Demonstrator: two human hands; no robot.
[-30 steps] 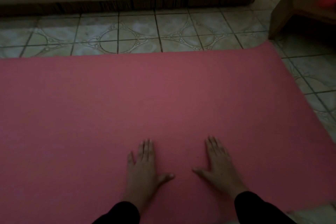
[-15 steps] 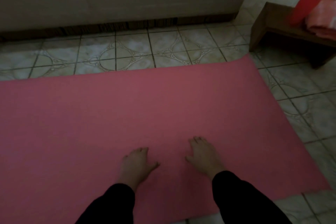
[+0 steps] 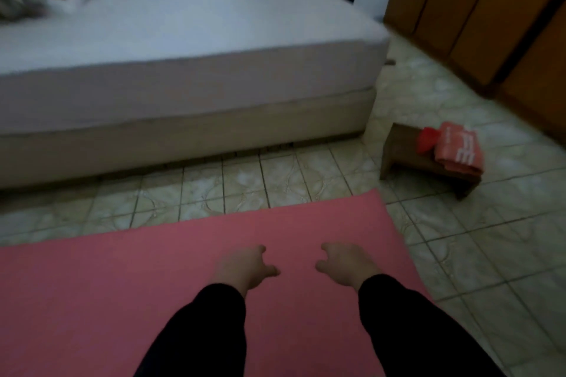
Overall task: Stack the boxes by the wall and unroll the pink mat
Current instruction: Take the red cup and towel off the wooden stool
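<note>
Pink mat (image 3: 122, 300) flat under left hand (image 3: 245, 266), right hand (image 3: 346, 263); nothing held.

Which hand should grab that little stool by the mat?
Probably the right hand: the wooden stool stands off the pink mat's right end, on that hand's side. The left hand would cross over.

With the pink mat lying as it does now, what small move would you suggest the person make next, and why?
Probably draw both hands back off the pink mat and look for the boxes. The mat already lies flat on the tiled floor beside the bed, with no roll in view. The left hand and right hand hold nothing, fingers loosely curled. No boxes show here.
</note>
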